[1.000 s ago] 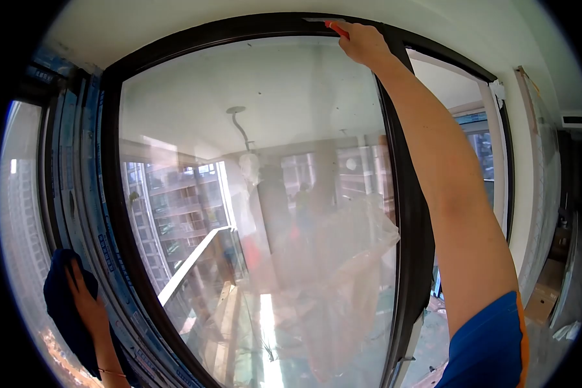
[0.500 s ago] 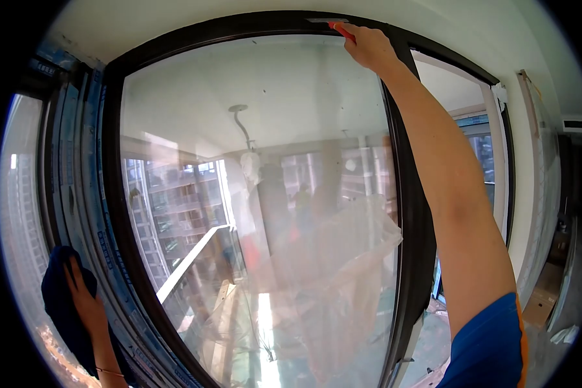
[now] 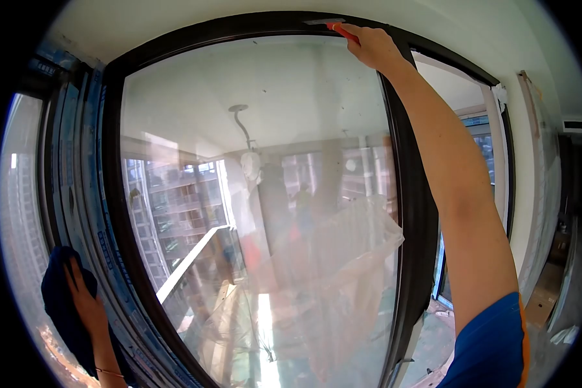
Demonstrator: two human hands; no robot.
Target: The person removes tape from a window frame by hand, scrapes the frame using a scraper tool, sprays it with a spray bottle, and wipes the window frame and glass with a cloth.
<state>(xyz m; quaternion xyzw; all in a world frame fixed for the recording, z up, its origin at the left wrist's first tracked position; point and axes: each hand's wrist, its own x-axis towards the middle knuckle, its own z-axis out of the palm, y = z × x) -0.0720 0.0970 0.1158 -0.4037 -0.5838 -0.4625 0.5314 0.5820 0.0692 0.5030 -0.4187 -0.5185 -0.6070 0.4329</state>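
Observation:
My right hand (image 3: 374,49) reaches up to the top of the dark window frame (image 3: 239,28), closed round the red handle of a scraper (image 3: 335,26). The scraper's flat grey blade lies against the frame's upper bar, pointing left. Low on the left, my left hand (image 3: 89,307) grips a dark blue cloth (image 3: 57,294), its fingers over the fabric. That cloth is beside the film-covered upright profiles (image 3: 77,194), in front of the left pane. The large glass pane (image 3: 291,116) fills the middle, with a few dark specks near its top.
Reflections and a balcony with a pale rail (image 3: 191,262) show in the glass, along with thin plastic sheeting (image 3: 349,258). A doorway opening (image 3: 459,90) lies right of the frame. Further right stand a leaning panel (image 3: 542,168) and a cardboard box (image 3: 542,305).
My right hand and arm have shifted slightly to the right, and the scraper's blade has changed its angle a little on the frame. My left hand and the cloth have stayed in place.

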